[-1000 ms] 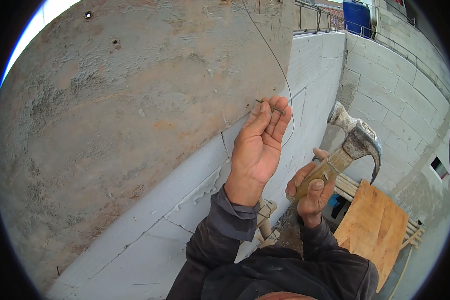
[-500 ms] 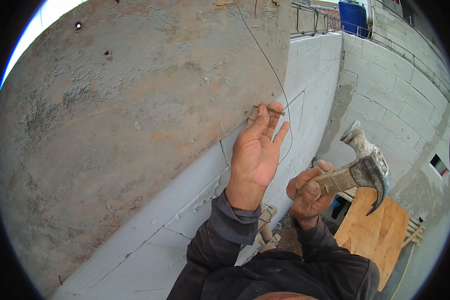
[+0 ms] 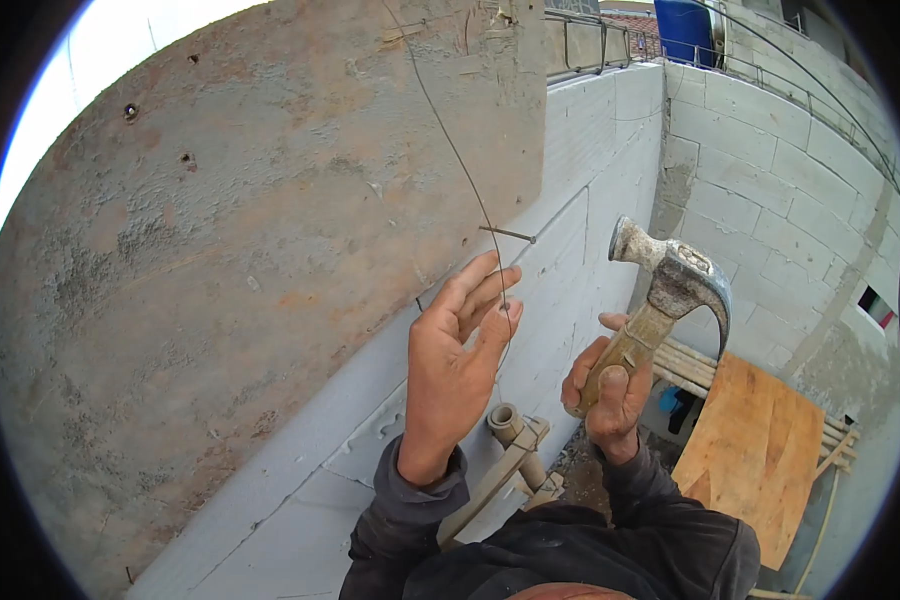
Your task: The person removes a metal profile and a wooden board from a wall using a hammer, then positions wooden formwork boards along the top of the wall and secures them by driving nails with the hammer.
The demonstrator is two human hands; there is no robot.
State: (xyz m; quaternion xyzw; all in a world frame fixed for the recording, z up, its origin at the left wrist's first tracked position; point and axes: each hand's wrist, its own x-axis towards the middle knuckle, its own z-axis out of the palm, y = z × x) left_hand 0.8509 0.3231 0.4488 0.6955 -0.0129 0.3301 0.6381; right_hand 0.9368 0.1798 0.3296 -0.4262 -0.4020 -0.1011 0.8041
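Note:
My left hand (image 3: 457, 350) is just below a nail (image 3: 510, 234) that sticks out from the lower edge of the rough grey-brown panel (image 3: 270, 240). Its fingers are parted and loosely curved, off the nail. A thin wire (image 3: 448, 135) hangs down over the panel and passes by the thumb tip; whether they touch is unclear. A small dark spot at the thumb tip cannot be made out. My right hand (image 3: 613, 395) is wrapped round the wooden handle of a claw hammer (image 3: 685, 275), its worn metal head up and the claw to the right.
Below and right of the panel runs a white block wall (image 3: 610, 150), meeting another block wall (image 3: 770, 150). A wooden post frame (image 3: 510, 430) stands below my left hand. Plywood (image 3: 750, 450) lies over poles at lower right. A blue barrel (image 3: 685, 35) stands at the top.
My left hand has let go of the nail, which now stays in the panel edge, and has moved down and left. The hammer has tilted more upright and shifted left.

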